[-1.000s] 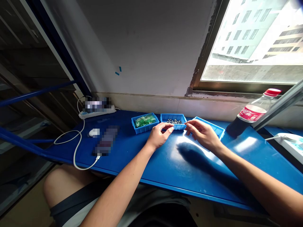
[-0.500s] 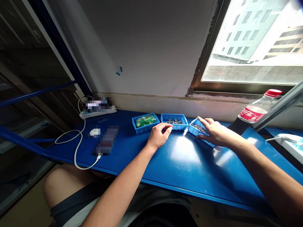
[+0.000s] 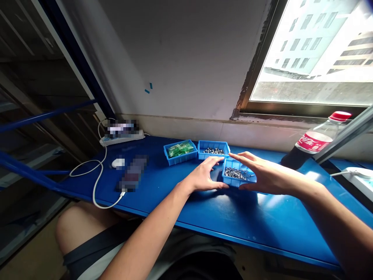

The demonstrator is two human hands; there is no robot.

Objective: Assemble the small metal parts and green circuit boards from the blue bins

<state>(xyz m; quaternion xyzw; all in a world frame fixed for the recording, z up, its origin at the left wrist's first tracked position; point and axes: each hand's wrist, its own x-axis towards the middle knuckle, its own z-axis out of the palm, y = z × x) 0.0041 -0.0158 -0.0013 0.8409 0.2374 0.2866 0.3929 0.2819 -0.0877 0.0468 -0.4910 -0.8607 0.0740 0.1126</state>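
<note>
A small blue plastic bin (image 3: 234, 181) of thin metal pins, like nails or screws (image 3: 237, 173), sits between my two hands. My right hand (image 3: 264, 175) spans its right end, thumb at the near side and fingers over the far side. At the left end my left hand (image 3: 204, 175) is spread, thumb and fingers apart, close to the bin's corners; whether it touches is unclear. Just behind stands a second blue bin (image 3: 214, 155) with short metal pieces (image 3: 213, 150). Left of that, a third blue bin (image 3: 182, 158) holds green packets (image 3: 180, 148).
A cola bottle (image 3: 313, 142) stands at the back right, near a slanted metal bar (image 3: 346, 132). On the left of the blue table (image 3: 227, 221) lie a blurred dark phone-like object (image 3: 132, 173), a white mouse-like object (image 3: 117, 163), a white cable (image 3: 94, 186) and a power strip (image 3: 122, 138).
The bin of metal pins has come nearer and to the left, now in front of the middle bin. My left hand has opened from a loose curl and moved right towards it.
</note>
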